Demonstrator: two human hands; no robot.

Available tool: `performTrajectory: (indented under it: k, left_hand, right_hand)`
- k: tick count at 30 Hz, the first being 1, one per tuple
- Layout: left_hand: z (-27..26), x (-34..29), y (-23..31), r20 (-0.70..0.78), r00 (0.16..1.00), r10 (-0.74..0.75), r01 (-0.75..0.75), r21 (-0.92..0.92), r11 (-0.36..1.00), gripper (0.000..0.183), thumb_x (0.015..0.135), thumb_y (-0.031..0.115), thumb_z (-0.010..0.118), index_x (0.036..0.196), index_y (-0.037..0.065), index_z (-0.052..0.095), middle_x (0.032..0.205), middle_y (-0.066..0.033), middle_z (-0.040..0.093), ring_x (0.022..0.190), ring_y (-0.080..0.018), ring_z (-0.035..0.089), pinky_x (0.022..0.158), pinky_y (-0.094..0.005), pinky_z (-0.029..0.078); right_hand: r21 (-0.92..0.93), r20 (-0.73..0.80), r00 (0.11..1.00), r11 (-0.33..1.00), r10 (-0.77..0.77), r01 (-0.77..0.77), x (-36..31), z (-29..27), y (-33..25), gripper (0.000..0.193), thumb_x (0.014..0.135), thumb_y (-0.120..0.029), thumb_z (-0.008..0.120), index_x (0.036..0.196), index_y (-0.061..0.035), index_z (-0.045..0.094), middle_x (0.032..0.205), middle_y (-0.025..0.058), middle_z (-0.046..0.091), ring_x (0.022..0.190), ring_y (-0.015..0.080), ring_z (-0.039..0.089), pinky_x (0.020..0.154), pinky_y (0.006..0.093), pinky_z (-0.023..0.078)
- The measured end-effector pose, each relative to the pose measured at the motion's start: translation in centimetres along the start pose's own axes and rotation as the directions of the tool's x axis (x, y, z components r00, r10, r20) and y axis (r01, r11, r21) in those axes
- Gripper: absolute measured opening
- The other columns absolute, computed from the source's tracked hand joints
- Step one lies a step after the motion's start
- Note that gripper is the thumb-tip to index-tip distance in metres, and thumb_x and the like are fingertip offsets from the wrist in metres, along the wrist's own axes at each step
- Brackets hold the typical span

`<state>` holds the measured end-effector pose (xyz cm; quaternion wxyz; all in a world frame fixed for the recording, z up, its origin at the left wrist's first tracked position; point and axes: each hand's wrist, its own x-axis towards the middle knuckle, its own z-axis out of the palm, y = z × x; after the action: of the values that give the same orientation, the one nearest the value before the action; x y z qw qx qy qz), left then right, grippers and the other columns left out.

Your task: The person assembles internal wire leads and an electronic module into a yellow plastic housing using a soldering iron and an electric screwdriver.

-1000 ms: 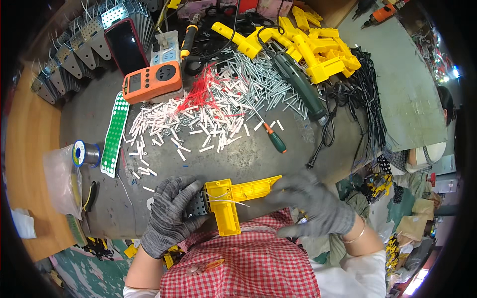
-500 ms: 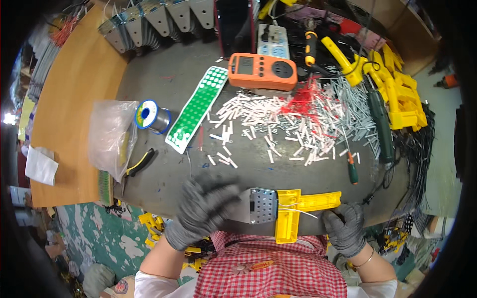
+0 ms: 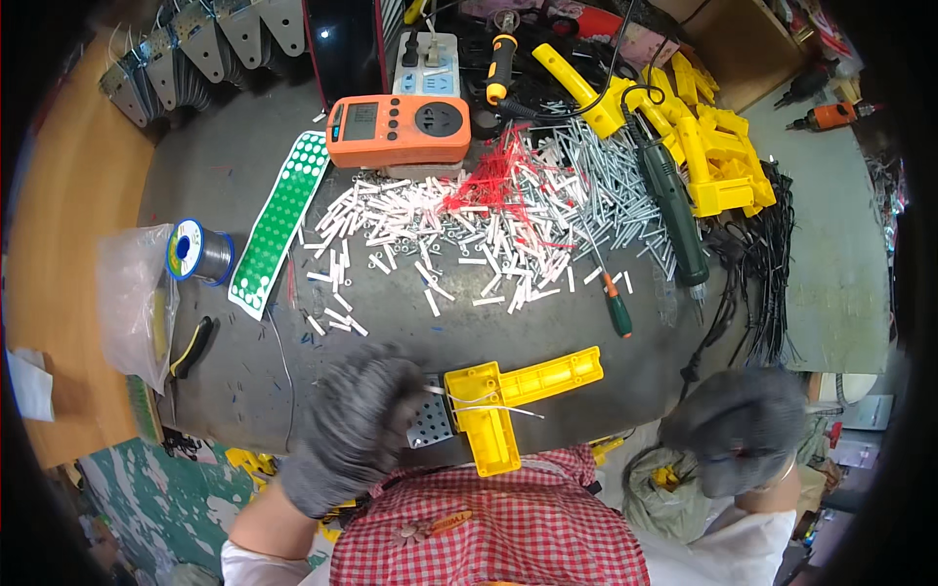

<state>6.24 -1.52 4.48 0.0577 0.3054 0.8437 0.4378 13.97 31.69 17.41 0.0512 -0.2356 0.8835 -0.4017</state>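
Now | your left hand (image 3: 357,420) was curled left of the yellow housing (image 3: 490,428), hold unclear | right hand (image 3: 741,430) blurred, grip unclear

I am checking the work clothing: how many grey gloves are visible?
2: one on the left hand, by the perforated metal plate; one on the right hand, to the right of the yellow part. Others may be hidden.

Our gloved left fingers (image 3: 399,376) and right fingers (image 3: 696,422): dark grey. Just right of the left ones we have a yellow housing (image 3: 493,444), grey plate (image 3: 430,427) with dark dots, white wires (image 3: 523,411). Beyond both: orange meter (image 3: 396,147), white-edged dotted green sheet (image 3: 280,227), orange-green screwdriver (image 3: 618,313). Towards us, red-white checked apron (image 3: 489,532).
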Motion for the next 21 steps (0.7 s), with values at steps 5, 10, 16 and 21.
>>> performTrajectory:
  k: [5, 10, 16, 21]
  left_hand:
    - [3.7, -0.7, -1.7, -0.122, 0.991, 0.054, -0.073, -0.151, 0.986, 0.004, 0.090, 0.003, 0.059, 0.094, 0.003, 0.057, 0.091, -0.0151, 0.065, 0.080, -0.0341, 0.064, 0.073, -0.0402, 0.053]
    - [2.9, 0.0, -1.2, 0.030, 0.998, 0.059, -0.053, -0.182, 0.982, 0.004, 0.091, 0.002, 0.059, 0.094, 0.002, 0.057, 0.091, -0.0152, 0.064, 0.080, -0.0316, 0.065, 0.074, -0.0402, 0.053]
    - [2.2, 1.8, 0.5, -0.009, 1.000, 0.004, -0.005, -0.108, 0.994, 0.019, 0.083, 0.000, 0.069, 0.100, 0.003, 0.062, 0.093, -0.0138, 0.067, 0.084, -0.0317, 0.066, 0.075, -0.0388, 0.054]
    - [2.0, 2.8, 1.0, 0.060, 0.994, -0.088, 0.095, -0.130, 0.987, 0.024, 0.078, 0.007, 0.077, 0.102, 0.006, 0.071, 0.096, -0.0120, 0.071, 0.088, -0.0269, 0.069, 0.075, -0.0360, 0.056]
  right_hand:
    - [0.561, 0.232, 0.824, 0.621, 0.517, -0.547, 10.1, 4.9, 5.2, 0.016, 0.091, -0.013, 0.056, 0.101, -0.0002, 0.054, 0.079, 0.0074, 0.063, 0.063, 0.0132, 0.060, 0.056, 0.0253, 0.047]
    - [0.765, 0.572, 0.734, 0.086, 0.366, -0.638, 8.1, 9.0, 10.4, 0.012, 0.095, -0.016, 0.056, 0.098, -0.0051, 0.053, 0.082, 0.0046, 0.060, 0.061, 0.0086, 0.052, 0.055, 0.0230, 0.043]
    - [0.404, 0.422, 0.850, 0.774, 0.316, -0.488, 7.0, 6.6, 7.3, 0.026, 0.097, -0.024, 0.061, 0.113, -0.0036, 0.059, 0.093, 0.0069, 0.066, 0.085, 0.0172, 0.065, 0.075, 0.0337, 0.054]
    - [0.364, 0.315, 0.879, 0.809, 0.359, -0.461, 7.2, 6.3, 8.4, 0.031, 0.095, -0.026, 0.064, 0.119, -0.0062, 0.066, 0.098, 0.0100, 0.072, 0.082, 0.0166, 0.069, 0.080, 0.0304, 0.055]
